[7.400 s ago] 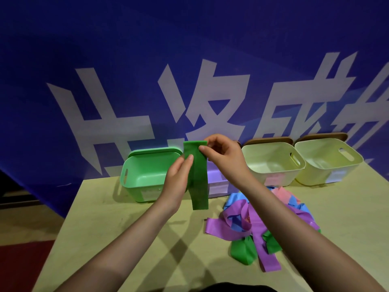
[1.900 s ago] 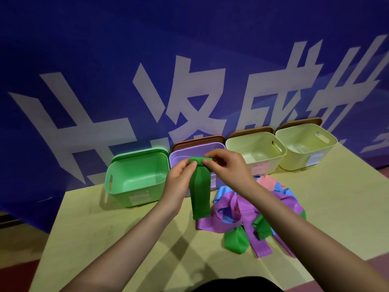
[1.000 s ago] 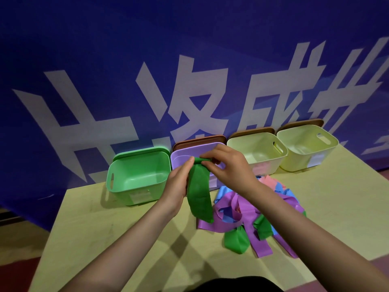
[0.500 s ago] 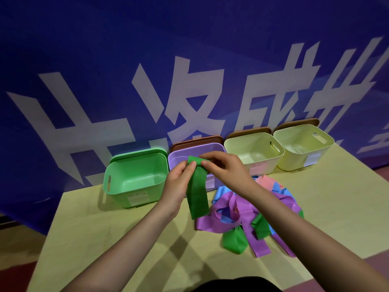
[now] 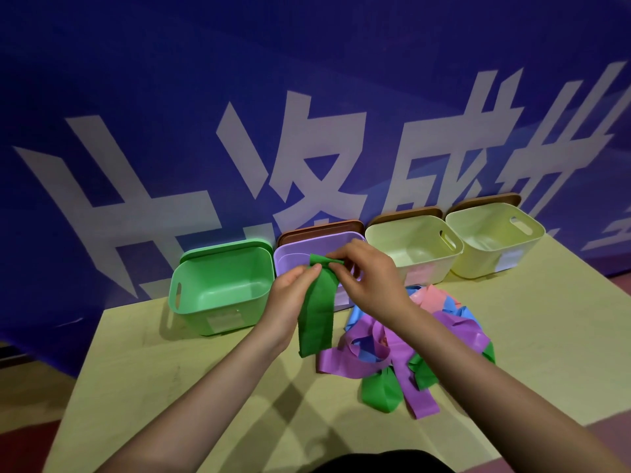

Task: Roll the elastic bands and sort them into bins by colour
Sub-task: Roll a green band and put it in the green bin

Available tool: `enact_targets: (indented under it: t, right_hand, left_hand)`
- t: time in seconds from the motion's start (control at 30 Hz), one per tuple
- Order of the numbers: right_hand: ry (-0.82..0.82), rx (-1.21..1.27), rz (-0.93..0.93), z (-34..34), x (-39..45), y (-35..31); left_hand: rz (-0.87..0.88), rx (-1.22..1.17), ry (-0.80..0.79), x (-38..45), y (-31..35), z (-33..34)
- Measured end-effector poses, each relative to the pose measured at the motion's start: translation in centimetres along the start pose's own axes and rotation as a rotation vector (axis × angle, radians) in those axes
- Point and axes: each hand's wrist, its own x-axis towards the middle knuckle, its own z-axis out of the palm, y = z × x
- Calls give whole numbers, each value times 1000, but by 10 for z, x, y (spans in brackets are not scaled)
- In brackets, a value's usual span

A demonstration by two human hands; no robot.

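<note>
A dark green elastic band (image 5: 317, 315) hangs in the air in front of the bins, its top end folded over. My left hand (image 5: 288, 298) and my right hand (image 5: 367, 279) pinch that folded top from either side. The band's free end dangles down to just above the table (image 5: 143, 370). Right of it lies a tangled pile of bands (image 5: 409, 343) in purple, blue, pink and green. Behind my hands stand a green bin (image 5: 222, 288) and a purple bin (image 5: 290, 254), partly hidden by my hands.
Two pale yellow-green bins, the nearer (image 5: 415, 244) and the one further right (image 5: 493, 238), stand at the back right. Brown lids lean behind the three right-hand bins. A blue banner with large white characters rises directly behind. The table's right edge slopes down at the far right.
The hanging part of the green band has grown shorter as its top has been folded over between my fingers. My hands have stayed in front of the purple bin.
</note>
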Motion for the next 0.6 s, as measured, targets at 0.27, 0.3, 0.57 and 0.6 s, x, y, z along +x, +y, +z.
enact_targets:
  t: [0.27, 0.3, 0.57, 0.6]
  right_hand:
    - [-31, -147, -244, -2, 1, 6]
    - [-47, -135, -250, -3, 1, 6]
    - [-214, 127, 138, -7, 3, -3]
    - [-225, 177, 219, -6, 4, -5]
  left_hand:
    - [-70, -115, -44, 1, 1, -4]
    - [-60, -101, -37, 0, 1, -4]
    - [-2, 35, 7, 0, -2, -11]
    - [10, 51, 4, -1, -2, -11]
